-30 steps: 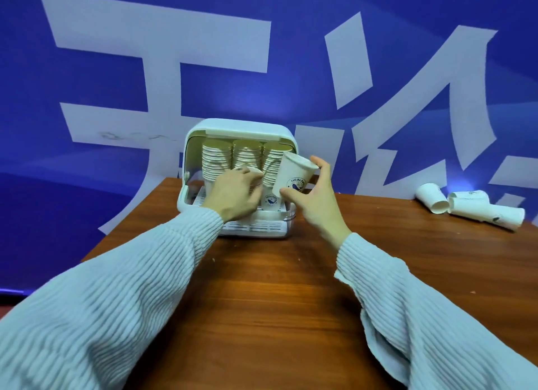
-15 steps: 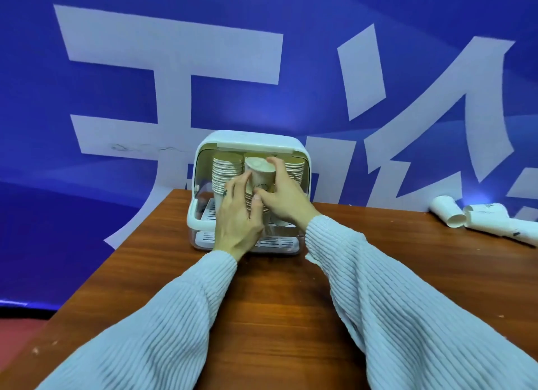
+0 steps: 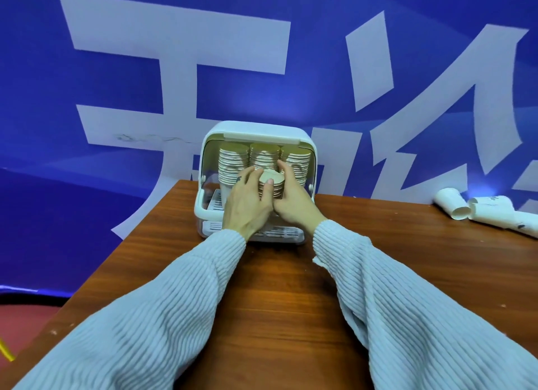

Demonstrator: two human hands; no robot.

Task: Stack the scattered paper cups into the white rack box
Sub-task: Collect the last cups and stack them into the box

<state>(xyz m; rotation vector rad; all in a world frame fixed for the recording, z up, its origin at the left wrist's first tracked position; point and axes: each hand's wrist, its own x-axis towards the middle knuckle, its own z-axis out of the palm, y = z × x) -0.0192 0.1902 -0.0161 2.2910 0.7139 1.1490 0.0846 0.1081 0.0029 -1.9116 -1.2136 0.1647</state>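
loose cups [image 3: 477,212] (toppled), far right

The white rack box [image 3: 256,130] stands open-fronted at the far edge of the wooden table, its slotted tray at the bottom. Three tall stacks of upside-down paper cups [image 3: 231,164] fill its back row, and a shorter front stack [image 3: 273,182] stands before them. A few loose cups [image 3: 449,207] lie on their sides far right.
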